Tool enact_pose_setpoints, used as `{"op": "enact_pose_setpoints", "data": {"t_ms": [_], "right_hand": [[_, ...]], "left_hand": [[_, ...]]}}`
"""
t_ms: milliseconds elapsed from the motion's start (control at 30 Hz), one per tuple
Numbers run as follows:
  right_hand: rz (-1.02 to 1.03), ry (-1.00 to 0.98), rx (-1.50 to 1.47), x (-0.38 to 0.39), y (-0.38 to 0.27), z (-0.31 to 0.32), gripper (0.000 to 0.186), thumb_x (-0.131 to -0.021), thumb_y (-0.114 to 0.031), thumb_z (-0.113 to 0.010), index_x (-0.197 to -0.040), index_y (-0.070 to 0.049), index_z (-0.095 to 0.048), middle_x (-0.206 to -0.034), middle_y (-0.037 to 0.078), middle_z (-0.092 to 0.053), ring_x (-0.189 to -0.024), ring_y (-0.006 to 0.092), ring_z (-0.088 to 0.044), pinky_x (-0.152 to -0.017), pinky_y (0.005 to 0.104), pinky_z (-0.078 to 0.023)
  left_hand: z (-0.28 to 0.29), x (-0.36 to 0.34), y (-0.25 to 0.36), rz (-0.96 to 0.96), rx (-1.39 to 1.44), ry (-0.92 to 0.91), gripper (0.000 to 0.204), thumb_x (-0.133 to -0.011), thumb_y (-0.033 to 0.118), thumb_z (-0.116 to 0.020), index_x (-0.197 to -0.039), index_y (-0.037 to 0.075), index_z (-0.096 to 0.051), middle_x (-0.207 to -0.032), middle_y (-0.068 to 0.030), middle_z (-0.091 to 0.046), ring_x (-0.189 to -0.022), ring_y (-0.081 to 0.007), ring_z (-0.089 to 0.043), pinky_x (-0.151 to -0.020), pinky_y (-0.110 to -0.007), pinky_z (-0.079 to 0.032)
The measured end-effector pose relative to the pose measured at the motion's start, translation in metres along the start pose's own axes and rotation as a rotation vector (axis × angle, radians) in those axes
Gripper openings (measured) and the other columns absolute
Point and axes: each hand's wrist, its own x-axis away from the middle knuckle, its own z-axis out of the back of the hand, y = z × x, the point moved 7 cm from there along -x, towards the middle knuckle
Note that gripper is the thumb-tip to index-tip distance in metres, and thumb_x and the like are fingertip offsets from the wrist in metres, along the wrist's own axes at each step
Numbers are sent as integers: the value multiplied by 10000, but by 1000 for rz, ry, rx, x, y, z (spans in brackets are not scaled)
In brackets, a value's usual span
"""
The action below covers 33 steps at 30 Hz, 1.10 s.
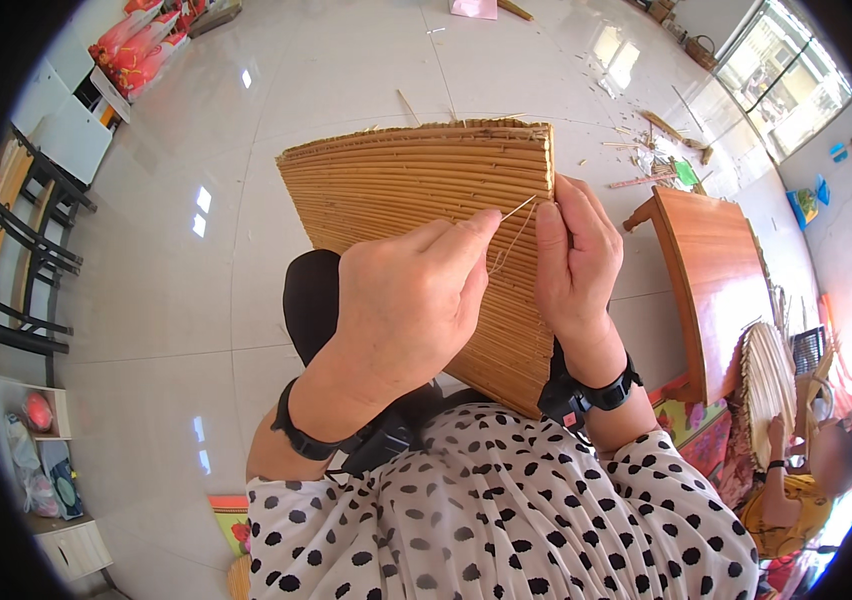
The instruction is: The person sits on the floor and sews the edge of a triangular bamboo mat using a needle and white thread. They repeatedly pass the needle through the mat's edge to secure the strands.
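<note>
A woven panel of thin golden-brown rods (396, 180) stands tilted over my lap, its top edge frayed. My left hand (411, 290) is in front of the panel, its fingers closed on a thin pale thread (517, 208), which runs taut toward the right edge, with a loose loop hanging below; whether a needle is on it I cannot tell. My right hand (578, 260) grips that right edge, thumb on the front face near the thread and fingers round the side.
A wooden table (706, 280) stands at my right, near a person (791, 505) holding a pale woven piece (766, 390). Scraps (656, 165) litter the floor behind the table. Stacked chairs (21, 250) and a shelf (41, 440) line the left; red bags (136, 50) lie at the back left.
</note>
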Motion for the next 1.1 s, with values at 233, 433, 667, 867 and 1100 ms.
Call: {"op": "enact_pose_setpoints", "data": {"t_ms": [233, 433, 667, 867, 1100], "right_hand": [[15, -5, 23, 1, -2, -2, 220, -964, -22, -596, -1163, 45, -664, -1014, 174, -693, -732, 268, -678, -643, 315, -534], [68, -30, 139, 7, 0, -32, 229, -945, -21, -618, -1159, 57, -646, -1044, 183, -693, -733, 326, -692, -616, 364, -566], [19, -122, 146, 19, 22, -92, 216, -967, -116, -616, -1122, 33, -640, -1004, 168, -683, -702, 360, -683, -617, 427, -574], [-21, -164, 62, 20, 29, -121, 213, -947, -120, -641, -1109, 17, -651, -987, 157, -686, -687, 354, -679, -605, 413, -569], [-222, -214, -240, 21, 41, -118, 191, -850, -73, -757, -1021, 3, -715, -894, 142, -698, -631, 285, -676, -584, 345, -554]], "left_hand": [[2, -1, 1, 10, -62, -32, 228, -878, -32, -682, -1094, 11, -740, -766, -105, -711, -569, -230, -651, -512, -308, -490], [9, -6, -9, 41, -238, -169, 187, -867, -4, -669, -1037, 7, -747, -718, -138, -676, -572, -302, -637, -527, -375, -483], [5, 10, -72, 212, -194, -187, 162, -896, 18, -664, -1024, 15, -763, -682, -173, -663, -538, -308, -604, -541, -354, -475], [6, 35, -122, 390, -44, -202, 206, -941, 8, -626, -1100, 17, -756, -683, -101, -667, -551, -138, -545, -548, -281, -437], [13, 37, -120, 275, -126, -146, 125, -924, 44, -665, -1027, 36, -735, -762, -158, -699, -610, -309, -652, -565, -349, -496]]}}
